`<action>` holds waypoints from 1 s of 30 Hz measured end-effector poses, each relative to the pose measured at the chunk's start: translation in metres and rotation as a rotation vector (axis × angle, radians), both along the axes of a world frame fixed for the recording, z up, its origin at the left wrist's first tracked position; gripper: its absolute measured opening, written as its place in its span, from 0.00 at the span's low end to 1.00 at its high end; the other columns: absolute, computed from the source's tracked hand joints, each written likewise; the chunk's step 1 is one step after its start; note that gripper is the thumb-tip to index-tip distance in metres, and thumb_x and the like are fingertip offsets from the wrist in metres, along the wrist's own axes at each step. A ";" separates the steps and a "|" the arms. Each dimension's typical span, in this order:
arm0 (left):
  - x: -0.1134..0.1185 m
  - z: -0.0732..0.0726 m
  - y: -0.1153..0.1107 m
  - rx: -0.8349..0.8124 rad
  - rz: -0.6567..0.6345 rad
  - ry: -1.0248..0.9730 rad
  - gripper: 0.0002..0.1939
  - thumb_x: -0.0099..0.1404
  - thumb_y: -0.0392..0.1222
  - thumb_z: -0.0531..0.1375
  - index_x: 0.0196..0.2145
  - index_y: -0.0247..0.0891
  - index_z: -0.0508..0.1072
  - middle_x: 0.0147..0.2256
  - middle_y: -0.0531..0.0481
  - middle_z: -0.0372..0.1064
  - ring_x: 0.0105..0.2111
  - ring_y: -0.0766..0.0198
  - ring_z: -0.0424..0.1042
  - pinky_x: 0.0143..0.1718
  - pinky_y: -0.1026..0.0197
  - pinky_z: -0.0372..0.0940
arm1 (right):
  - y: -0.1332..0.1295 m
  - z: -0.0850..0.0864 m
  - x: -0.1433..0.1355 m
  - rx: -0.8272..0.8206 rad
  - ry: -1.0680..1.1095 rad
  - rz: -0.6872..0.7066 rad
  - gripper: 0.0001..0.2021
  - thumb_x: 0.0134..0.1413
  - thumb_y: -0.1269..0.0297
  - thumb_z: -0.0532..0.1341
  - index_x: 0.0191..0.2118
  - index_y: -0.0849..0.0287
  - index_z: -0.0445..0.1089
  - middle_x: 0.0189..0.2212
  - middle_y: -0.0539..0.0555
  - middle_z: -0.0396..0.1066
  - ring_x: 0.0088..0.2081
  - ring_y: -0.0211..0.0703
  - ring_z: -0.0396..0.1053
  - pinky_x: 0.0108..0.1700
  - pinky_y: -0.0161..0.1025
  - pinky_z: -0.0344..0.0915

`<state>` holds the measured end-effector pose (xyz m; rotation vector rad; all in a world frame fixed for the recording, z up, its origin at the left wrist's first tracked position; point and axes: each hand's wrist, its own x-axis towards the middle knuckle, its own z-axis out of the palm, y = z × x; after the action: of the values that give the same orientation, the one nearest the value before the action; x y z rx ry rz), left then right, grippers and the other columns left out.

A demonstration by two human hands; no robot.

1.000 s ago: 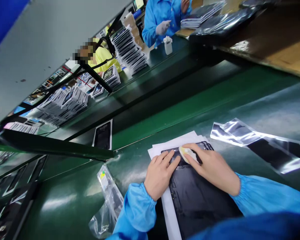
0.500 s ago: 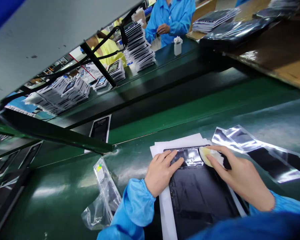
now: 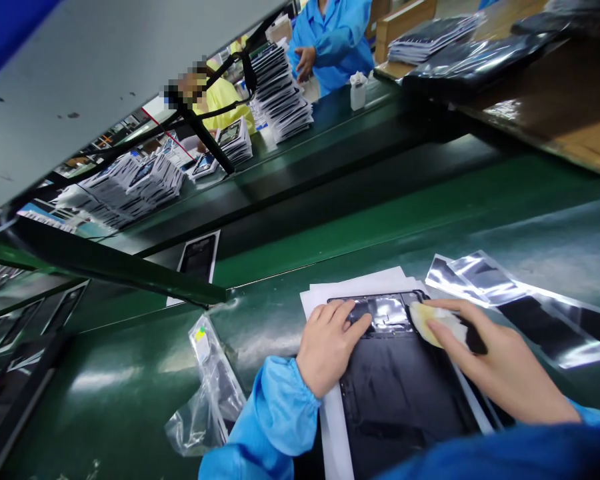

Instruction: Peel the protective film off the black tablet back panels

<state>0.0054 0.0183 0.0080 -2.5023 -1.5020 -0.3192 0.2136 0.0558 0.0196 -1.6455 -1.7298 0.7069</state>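
A black tablet housing [image 3: 405,387] lies on white paper sheets [image 3: 336,430] in front of me, with a shiny silvery strip [image 3: 387,313] near its far edge. My left hand [image 3: 330,343] rests on its far left corner, fingers stretched out, fingertips beside the strip. In my right hand [image 3: 500,360], thumb and fingers pinch a yellowish-white pad [image 3: 430,323] at the housing's far right corner. Whether the pad presses on the surface I cannot tell. Part of the near end is hidden behind my blue sleeve.
Clear plastic films [image 3: 530,307] with dark areas lie on the right of the green bench [image 3: 145,373]. A clear plastic bag [image 3: 210,393] lies left. A green metal post [image 3: 115,263] slants in from the left. Across the channel are paper stacks [image 3: 283,93] and a co-worker in blue [image 3: 330,40].
My right hand has moved right and slightly nearer with the pad, off the silvery strip's right end. My left hand has barely shifted. The co-worker's hands have moved.
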 end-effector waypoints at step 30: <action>0.032 -0.001 0.055 -0.026 0.124 -0.054 0.05 0.63 0.43 0.59 0.30 0.41 0.68 0.29 0.55 0.68 0.31 0.63 0.67 0.30 0.60 0.62 | 0.045 -0.006 0.002 -0.353 0.637 -0.049 0.15 0.30 0.57 0.58 0.32 0.50 0.70 0.38 0.47 0.71 0.40 0.44 0.65 0.43 0.39 0.56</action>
<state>0.0377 0.0736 0.0070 -2.4244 -1.6840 -0.3517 0.2153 0.1010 0.0131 -1.4456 -1.1461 1.3952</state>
